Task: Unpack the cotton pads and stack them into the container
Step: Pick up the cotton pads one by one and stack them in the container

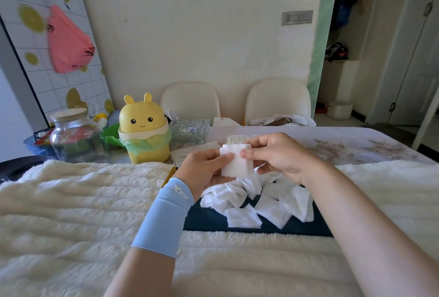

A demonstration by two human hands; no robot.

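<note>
A stack of white square cotton pads [237,162] is held up above the table between both hands. My left hand [204,170], with a light blue sleeve on the wrist, grips the stack's left side, thumb on its front. My right hand [278,154] pinches the stack's upper right edge with thumb and fingers. Behind the stack, a ribbed white object [234,139] shows just above it; I cannot tell what it is. A loose pile of cotton pads [259,201] lies below the hands on a dark blue mat [204,219].
A fluffy cream blanket [83,201] covers the near table. At the back left stand a yellow rabbit-faced bin [143,130] with a green liner, a glass jar [76,137] with a wooden lid and a clear glass dish [190,131]. Two cream chairs [278,99] stand behind the table.
</note>
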